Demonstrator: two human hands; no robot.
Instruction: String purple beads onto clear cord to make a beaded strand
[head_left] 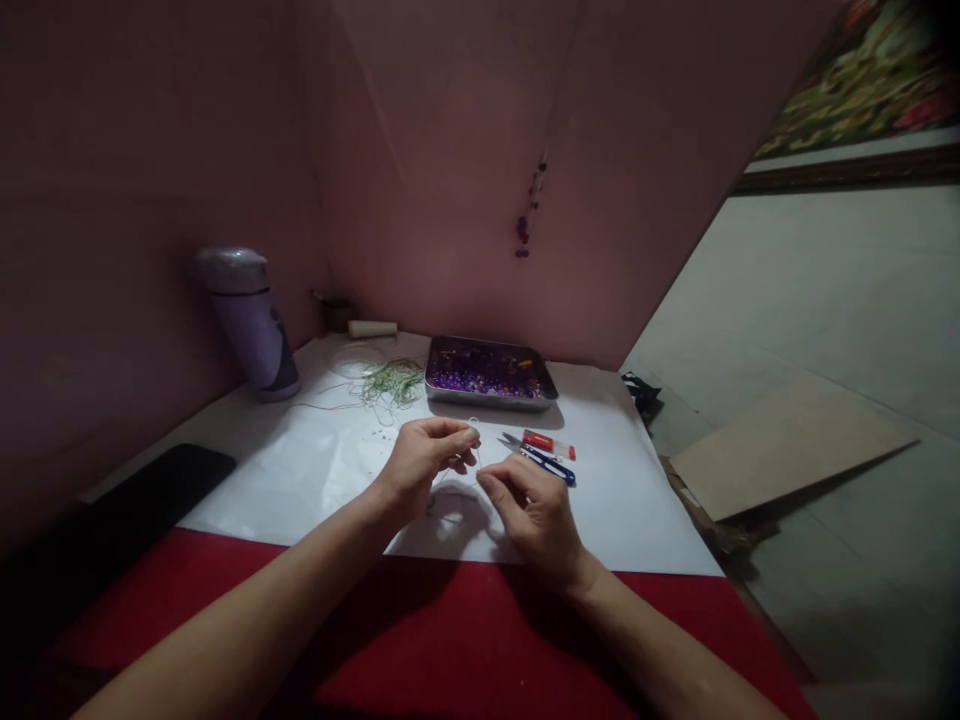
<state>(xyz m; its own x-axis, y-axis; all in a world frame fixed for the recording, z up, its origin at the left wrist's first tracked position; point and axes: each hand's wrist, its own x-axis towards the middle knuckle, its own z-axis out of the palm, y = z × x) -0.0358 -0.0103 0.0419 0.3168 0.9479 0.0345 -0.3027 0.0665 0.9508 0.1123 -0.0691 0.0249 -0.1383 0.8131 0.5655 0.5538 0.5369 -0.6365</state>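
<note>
My left hand [426,462] pinches a thin, pale string [479,458] between thumb and forefinger, with a small loop showing above the fingertips. Lower and to the right, my right hand [531,505] is closed on the same string, its thumb and forefinger pressed together. Both hands are above white paper, a short stretch of string between them. Just beyond my right hand lie blue-handled thread snips [551,464] and a red lighter [547,444]. Behind them stands a metal tray [491,402] of mostly purple beads [480,372].
Tangled green string [394,382] lies left of the tray, near a pale spool [373,328]. A purple bottle [255,330] stands at the left wall, and a dark flat object [176,475] lies nearer. A beaded strand [525,220] hangs on the back wall. Red cloth [420,640] covers the front edge.
</note>
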